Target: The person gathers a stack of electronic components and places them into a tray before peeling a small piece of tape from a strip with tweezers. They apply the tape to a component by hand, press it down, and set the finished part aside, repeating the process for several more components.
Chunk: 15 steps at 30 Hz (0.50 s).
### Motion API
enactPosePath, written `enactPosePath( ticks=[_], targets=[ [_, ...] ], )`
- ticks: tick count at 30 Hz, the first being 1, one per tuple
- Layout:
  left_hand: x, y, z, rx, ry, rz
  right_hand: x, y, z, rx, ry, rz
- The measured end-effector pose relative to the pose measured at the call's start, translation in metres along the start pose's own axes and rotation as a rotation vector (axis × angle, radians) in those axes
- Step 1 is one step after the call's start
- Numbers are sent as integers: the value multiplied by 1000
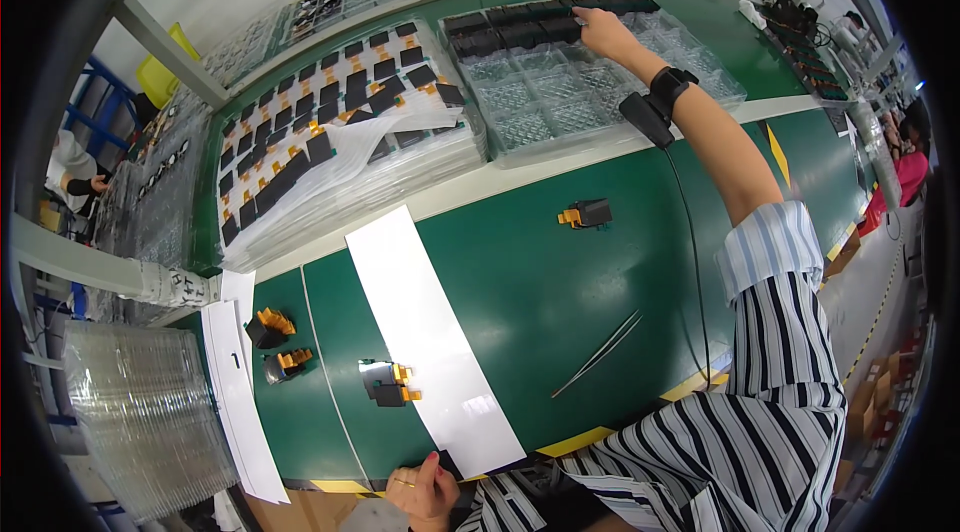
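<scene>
My right hand (603, 33) reaches to the far row of a clear compartment tray (540, 92). Its index finger touches the black screen parts (525, 27) standing there, with the other fingers curled. Whatever it pinches is hidden. At the near table edge my left hand (424, 493) is closed, a dark edge beside its fingers; what it grips I cannot make out. Beyond it, a small black screen module with an orange flex cable (388, 384) lies by a white strip (430, 322). Another such module (586, 214) rests alone on the green mat.
Tweezers (598, 354) lie on the mat. Two modules (288, 364) sit at the left. Stacked trays (350, 172) hold many black parts under torn white foam. A cable (690, 242) runs from my right wristband across the table. Clear trays (145, 422) are piled at the left.
</scene>
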State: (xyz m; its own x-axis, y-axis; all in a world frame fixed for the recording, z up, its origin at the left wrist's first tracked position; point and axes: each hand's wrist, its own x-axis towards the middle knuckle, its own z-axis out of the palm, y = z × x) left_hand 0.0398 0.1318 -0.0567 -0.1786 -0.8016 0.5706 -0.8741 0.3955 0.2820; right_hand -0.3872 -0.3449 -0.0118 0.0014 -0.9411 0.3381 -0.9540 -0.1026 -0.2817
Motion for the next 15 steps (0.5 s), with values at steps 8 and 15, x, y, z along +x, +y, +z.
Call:
enactPosePath(
  ticks=[8, 15],
  targets=[
    [2, 2, -1, 9, 7, 14, -7, -14, 12, -28, 123, -372],
    [2, 4, -1, 20, 9, 11, -20, -27, 6, -167, 154, -456]
  ],
)
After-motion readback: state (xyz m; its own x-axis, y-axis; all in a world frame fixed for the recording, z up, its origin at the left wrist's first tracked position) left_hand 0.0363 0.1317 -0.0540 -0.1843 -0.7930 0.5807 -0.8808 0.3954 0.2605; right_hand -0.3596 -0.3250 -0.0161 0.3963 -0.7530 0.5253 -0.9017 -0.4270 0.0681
